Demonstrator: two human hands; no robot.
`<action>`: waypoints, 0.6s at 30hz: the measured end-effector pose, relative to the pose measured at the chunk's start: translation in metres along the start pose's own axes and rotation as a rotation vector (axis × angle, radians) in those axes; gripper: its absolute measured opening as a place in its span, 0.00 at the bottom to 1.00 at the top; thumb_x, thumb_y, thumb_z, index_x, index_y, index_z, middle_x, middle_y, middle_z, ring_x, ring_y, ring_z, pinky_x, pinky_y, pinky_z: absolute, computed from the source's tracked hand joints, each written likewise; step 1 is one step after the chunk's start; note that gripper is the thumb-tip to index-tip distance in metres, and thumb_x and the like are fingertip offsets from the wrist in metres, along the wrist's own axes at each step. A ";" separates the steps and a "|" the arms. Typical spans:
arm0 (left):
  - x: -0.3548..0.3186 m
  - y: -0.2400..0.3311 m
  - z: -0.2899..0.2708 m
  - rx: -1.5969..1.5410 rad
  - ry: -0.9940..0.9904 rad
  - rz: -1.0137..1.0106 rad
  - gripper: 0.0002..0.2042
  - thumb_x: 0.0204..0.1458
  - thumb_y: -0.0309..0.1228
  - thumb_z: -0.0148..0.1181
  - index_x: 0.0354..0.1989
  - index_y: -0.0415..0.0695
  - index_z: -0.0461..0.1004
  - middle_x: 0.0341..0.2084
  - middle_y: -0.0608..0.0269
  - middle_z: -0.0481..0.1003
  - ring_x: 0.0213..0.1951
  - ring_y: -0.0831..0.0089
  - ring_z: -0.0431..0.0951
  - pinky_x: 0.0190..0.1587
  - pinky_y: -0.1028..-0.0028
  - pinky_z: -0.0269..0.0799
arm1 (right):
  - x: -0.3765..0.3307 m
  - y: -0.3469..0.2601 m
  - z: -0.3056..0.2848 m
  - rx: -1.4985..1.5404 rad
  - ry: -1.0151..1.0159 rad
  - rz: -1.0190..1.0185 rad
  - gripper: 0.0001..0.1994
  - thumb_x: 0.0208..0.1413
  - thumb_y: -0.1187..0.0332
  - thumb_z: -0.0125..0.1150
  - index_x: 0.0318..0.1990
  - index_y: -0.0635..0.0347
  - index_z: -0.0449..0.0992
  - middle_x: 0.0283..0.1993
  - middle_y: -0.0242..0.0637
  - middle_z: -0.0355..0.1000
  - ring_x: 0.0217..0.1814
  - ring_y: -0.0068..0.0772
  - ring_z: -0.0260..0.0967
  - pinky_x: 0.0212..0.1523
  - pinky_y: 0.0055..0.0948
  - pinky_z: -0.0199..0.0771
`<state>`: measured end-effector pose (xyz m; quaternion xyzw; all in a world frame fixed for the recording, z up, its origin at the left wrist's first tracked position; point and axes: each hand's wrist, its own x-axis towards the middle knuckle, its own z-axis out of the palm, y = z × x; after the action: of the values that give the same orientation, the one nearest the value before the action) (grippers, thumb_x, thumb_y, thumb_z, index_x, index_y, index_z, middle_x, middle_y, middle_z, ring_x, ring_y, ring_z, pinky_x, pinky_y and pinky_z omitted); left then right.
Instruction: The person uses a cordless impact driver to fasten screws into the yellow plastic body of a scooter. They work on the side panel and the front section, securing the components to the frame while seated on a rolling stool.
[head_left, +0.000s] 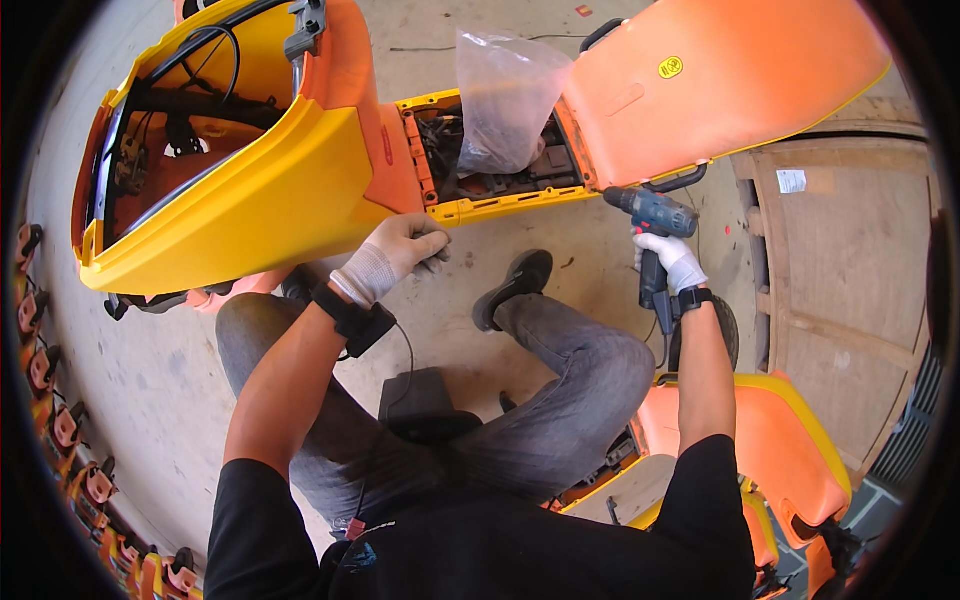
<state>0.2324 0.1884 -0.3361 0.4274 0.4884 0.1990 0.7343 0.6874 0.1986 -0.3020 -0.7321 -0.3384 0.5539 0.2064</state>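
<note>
Right hand (672,258) grips the drill (662,213) just beside the yellow frame (505,205), left hand (402,252) curled, contents unclear, and that loose plastic bag (508,100) could snag if the drill swings across spinning.

Blk s/s tee (480,550), gry jeans (590,395), wht gloves (392,252), blk wrist straps (350,320).

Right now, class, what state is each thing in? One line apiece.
Power drill: held, pointing left
Right hand: gloved, gripping the drill
Left hand: gloved, partly curled; contents unclear
Orange lid: swung open
Compartment: uncovered
Plastic bag: crumpled, partly over the compartment
Yellow shell: open, interior showing
</note>
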 end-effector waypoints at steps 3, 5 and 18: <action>0.000 0.000 -0.001 0.000 0.001 0.004 0.12 0.61 0.35 0.54 0.40 0.36 0.74 0.30 0.64 0.78 0.29 0.79 0.76 0.35 0.78 0.74 | 0.005 0.000 -0.002 -0.021 0.006 0.012 0.10 0.51 0.67 0.64 0.40 0.59 0.76 0.27 0.32 0.73 0.26 0.27 0.71 0.31 0.29 0.73; -0.001 0.001 0.000 -0.006 0.001 0.003 0.12 0.61 0.34 0.54 0.40 0.36 0.74 0.30 0.64 0.78 0.29 0.79 0.76 0.35 0.78 0.74 | 0.006 -0.002 -0.002 -0.048 0.015 0.010 0.11 0.51 0.67 0.64 0.40 0.59 0.76 0.27 0.32 0.73 0.26 0.27 0.71 0.31 0.29 0.74; -0.001 0.003 -0.001 0.027 0.030 -0.014 0.13 0.59 0.35 0.57 0.39 0.36 0.77 0.27 0.66 0.77 0.26 0.81 0.76 0.32 0.79 0.73 | 0.020 -0.081 0.002 -0.530 -0.059 -0.022 0.09 0.44 0.69 0.66 0.31 0.63 0.74 0.23 0.36 0.72 0.22 0.30 0.71 0.26 0.30 0.73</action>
<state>0.2319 0.1896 -0.3337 0.4308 0.5047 0.1938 0.7226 0.6666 0.2686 -0.2612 -0.7404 -0.4854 0.4650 0.0033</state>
